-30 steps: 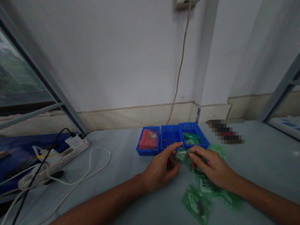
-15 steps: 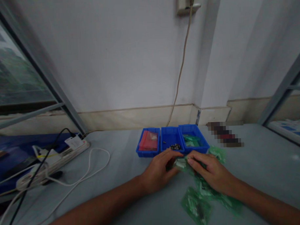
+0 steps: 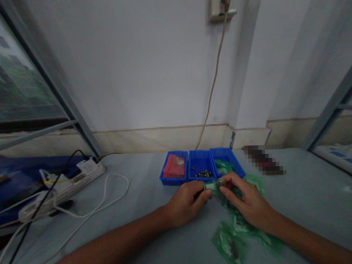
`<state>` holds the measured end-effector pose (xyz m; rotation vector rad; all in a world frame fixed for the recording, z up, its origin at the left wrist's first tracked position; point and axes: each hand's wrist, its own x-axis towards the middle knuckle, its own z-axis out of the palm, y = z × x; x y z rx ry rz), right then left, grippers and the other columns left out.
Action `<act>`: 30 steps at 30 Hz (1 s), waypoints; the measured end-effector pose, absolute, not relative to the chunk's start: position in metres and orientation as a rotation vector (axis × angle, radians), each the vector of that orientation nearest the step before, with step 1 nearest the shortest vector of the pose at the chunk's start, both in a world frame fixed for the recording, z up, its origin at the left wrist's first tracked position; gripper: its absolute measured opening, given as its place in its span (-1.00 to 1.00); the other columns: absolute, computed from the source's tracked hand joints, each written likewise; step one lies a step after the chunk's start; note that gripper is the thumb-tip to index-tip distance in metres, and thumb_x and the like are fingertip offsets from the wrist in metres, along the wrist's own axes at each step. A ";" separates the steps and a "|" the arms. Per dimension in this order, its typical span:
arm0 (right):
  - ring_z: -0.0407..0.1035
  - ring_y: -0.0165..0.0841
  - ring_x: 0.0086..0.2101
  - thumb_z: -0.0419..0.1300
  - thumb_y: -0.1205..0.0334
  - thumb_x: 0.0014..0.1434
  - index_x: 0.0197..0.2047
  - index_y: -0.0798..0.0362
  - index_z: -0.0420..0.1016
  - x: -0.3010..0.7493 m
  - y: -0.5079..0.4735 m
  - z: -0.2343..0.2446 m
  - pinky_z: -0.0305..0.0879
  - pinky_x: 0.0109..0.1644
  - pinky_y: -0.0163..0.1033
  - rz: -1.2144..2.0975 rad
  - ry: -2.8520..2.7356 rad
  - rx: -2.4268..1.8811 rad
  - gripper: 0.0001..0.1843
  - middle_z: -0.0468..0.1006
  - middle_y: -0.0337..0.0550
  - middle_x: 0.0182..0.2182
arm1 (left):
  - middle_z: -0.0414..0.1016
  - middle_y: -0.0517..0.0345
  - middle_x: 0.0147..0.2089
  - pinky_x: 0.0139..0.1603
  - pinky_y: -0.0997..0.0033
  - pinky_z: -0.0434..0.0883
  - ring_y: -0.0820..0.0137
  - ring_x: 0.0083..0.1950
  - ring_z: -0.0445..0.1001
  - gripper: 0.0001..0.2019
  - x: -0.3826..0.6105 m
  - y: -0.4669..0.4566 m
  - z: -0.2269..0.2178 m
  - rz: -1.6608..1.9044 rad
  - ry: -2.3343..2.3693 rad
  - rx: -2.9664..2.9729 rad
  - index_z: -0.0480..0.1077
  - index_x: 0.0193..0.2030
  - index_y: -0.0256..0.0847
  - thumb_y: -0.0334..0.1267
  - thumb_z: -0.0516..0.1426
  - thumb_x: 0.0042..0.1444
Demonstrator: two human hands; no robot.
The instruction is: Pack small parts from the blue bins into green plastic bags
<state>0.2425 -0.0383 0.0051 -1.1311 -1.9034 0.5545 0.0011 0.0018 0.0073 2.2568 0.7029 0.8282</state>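
Note:
My left hand pinches the left end of a small green plastic bag with something whitish in it. My right hand has its thumb and fingertips closed on the bag's right end. The bag is held up just in front of the blue bins; its contents are too small to name. Several more green bags lie beneath and beside my right hand, partly hidden by it. One green bag with dark, thin pieces in it lies nearest to me on the table.
Three blue bins stand side by side: one with red bags, one with small metal parts, one with green bags. A power strip and loose white cable lie at left. A blurred-out item lies at back right.
My left fingers, apart beside the bag before, have closed on its left end. The bag now stretches between both hands. The metal parts in the middle bin show more fully.

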 end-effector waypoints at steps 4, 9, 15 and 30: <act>0.52 -0.25 -0.28 0.11 0.04 0.56 0.02 -0.07 0.37 0.244 -0.034 0.000 0.40 -0.19 -0.20 0.682 -1.844 -1.118 -0.84 0.56 -0.24 -0.30 | 0.38 0.20 -0.30 -0.24 0.42 0.27 0.38 -0.29 0.34 -0.75 0.001 0.001 0.007 0.894 0.726 2.233 0.38 -0.17 -0.22 -0.14 0.06 0.54; 0.48 -0.28 -0.34 0.13 0.02 0.54 0.06 -0.08 0.37 0.247 -0.030 -0.006 0.39 -0.24 -0.23 0.714 -1.752 -1.108 -0.81 0.48 -0.32 -0.37 | 0.43 0.13 -0.10 -0.16 0.42 0.39 0.38 -0.21 0.41 -0.63 0.000 0.000 0.000 0.970 0.695 2.205 0.21 0.36 -0.17 -0.38 0.06 0.46; 0.49 -0.26 -0.30 0.09 0.04 0.56 0.08 -0.08 0.49 0.248 -0.033 0.001 0.38 -0.24 -0.24 0.636 -1.853 -1.141 -0.78 0.56 -0.23 -0.30 | 0.41 0.10 -0.02 -0.16 0.42 0.41 0.39 -0.20 0.41 -0.47 -0.002 0.002 -0.004 0.984 0.654 2.316 0.19 0.42 -0.07 -0.50 0.07 0.37; 0.49 -0.22 -0.22 0.12 0.08 0.55 0.07 -0.08 0.51 0.246 -0.033 0.004 0.41 -0.13 -0.19 0.566 -1.882 -1.140 -0.81 0.58 -0.18 -0.23 | 0.43 0.21 -0.20 -0.27 0.46 0.37 0.42 -0.29 0.40 -0.59 0.002 0.003 -0.001 0.953 0.744 2.161 0.35 0.30 -0.15 -0.40 0.19 0.35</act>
